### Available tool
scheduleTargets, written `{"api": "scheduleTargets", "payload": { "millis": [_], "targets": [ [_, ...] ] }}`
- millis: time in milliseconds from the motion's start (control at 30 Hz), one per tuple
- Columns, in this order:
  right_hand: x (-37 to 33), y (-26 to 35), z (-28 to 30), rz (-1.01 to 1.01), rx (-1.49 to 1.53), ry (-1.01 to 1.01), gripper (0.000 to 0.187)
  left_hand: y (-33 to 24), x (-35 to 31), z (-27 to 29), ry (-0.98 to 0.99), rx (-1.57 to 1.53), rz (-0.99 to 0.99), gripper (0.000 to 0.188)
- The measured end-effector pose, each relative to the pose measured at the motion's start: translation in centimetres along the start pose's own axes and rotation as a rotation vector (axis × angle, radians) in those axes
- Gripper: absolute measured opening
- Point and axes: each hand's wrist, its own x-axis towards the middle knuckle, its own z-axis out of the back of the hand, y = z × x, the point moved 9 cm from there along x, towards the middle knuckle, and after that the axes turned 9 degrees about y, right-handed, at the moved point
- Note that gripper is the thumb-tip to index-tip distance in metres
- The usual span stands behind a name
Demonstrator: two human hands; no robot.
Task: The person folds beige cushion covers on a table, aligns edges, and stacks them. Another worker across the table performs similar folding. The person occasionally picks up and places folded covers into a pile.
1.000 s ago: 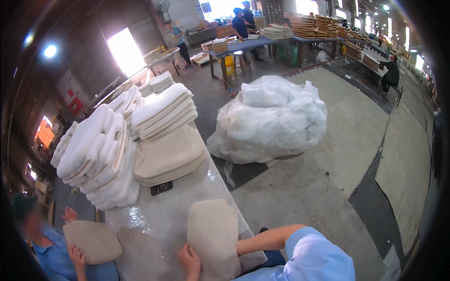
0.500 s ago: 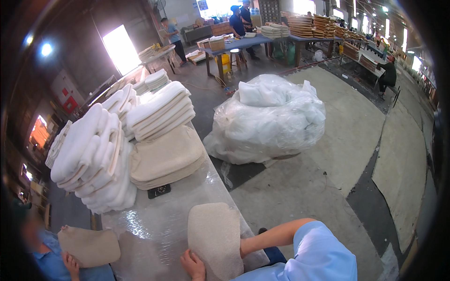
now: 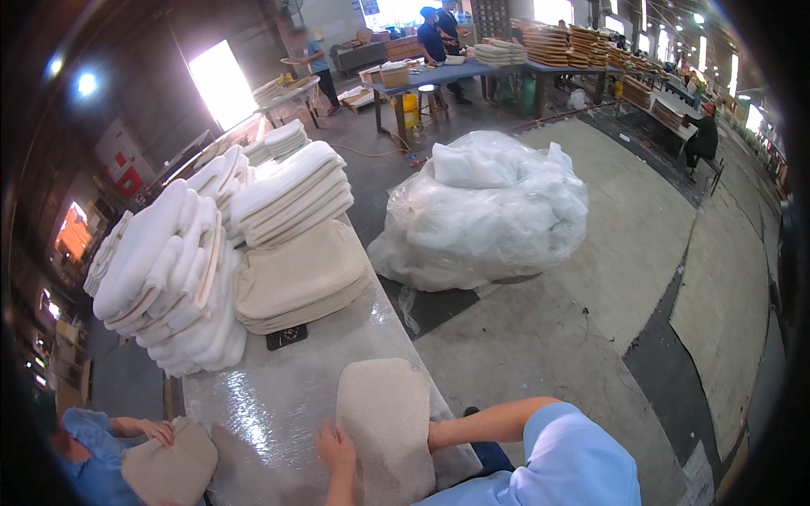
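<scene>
One beige pad (image 3: pixel 384 430) lies over the bench (image 3: pixel 337 354)'s near end. The left hand (image 3: pixel 337 449) half-curls at its left edge; the right hand (image 3: pixel 436 435) is mostly hidden, its grip untellable. One co-worker (image 3: pixel 89 434) holds another pad (image 3: pixel 173 462). Beyond: one beige stack (image 3: pixel 304 274), several white stacks (image 3: pixel 181 253), one plastic-wrapped bundle (image 3: pixel 489 223) on grey floor (image 3: pixel 540 354), two people (image 3: pixel 432 38) by a blue bench (image 3: pixel 451 76).

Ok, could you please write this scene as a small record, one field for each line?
Left hand: at the left edge of a beige pad
Right hand: at the pad's right edge, fingers hidden
Table: shiny top
Stacks: beige stack, right of a white folded pile
Small item: dark flat object by the beige stack
Floor: large plastic-wrapped white bundle
Co-worker: at left, holding another beige pad
</scene>
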Motion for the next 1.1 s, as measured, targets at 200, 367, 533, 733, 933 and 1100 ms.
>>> {"api": "scheduleTargets", "payload": {
  "millis": [200, 367, 533, 733, 933, 1100],
  "targets": [
    [-1.2, -0.1, 0.2, -0.009, -0.018, -0.013, 0.056, -2.9, 0.9, -0.8, -0.074, 0.001, -0.149, 0.034],
    [-1.4, -0.4, -0.2, -0.003, -0.009, -0.060, 0.056, -3.0, 0.7, -1.1, -0.135, 0.004, -0.178, 0.033],
    [-0.8, -0.2, 0.1, 0.002, -0.001, -0.114, 0.057, -2.8, 1.0, -1.1, -0.121, -0.025, -0.187, 0.032],
    [-2.0, 0.0, 1.3, -0.007, -0.049, -0.205, 0.057, -2.1, 1.1, -1.3, -0.061, -0.069, -0.132, 0.033],
    [-3.2, -3.9, -0.7, -0.284, 0.675, -0.725, 0.066, -2.3, 1.1, -1.8, -0.062, -0.070, -0.083, 0.033],
    [-2.5, -2.6, -0.6, -0.264, 0.580, -0.670, 0.071, -1.1, 1.1, -1.9, -0.087, -0.039, -0.109, 0.034]
  ]
}}
